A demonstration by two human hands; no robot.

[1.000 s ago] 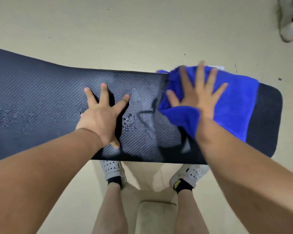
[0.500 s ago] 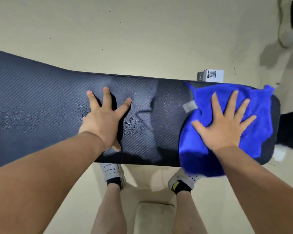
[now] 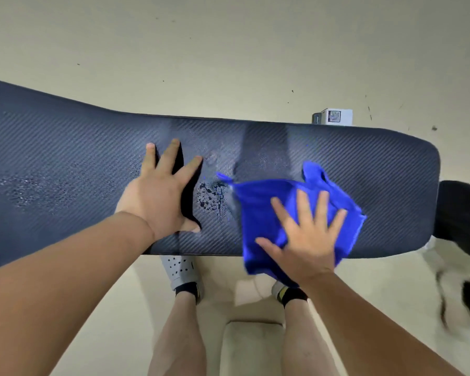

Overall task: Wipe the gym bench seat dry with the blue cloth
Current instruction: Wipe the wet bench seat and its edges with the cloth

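The dark, ribbed gym bench seat (image 3: 73,147) runs across the view from left to right. My left hand (image 3: 163,194) lies flat on its middle with fingers spread, holding nothing. Water drops (image 3: 210,196) sit just right of that hand, and a fainter wet patch (image 3: 25,185) lies further left. My right hand (image 3: 307,240) presses flat on the crumpled blue cloth (image 3: 261,213), fingers spread, near the seat's front edge. The cloth's lower part hangs over that edge, and its left corner touches the drops.
A small white box with a QR code (image 3: 334,118) stands on the floor behind the bench. A dark object (image 3: 461,215) lies past the bench's right end. My legs and grey shoes (image 3: 178,267) stand on the beige floor below the front edge.
My right hand has slid the blue cloth leftward from the bench's right end toward the drops near the middle. My left hand has stayed in place.
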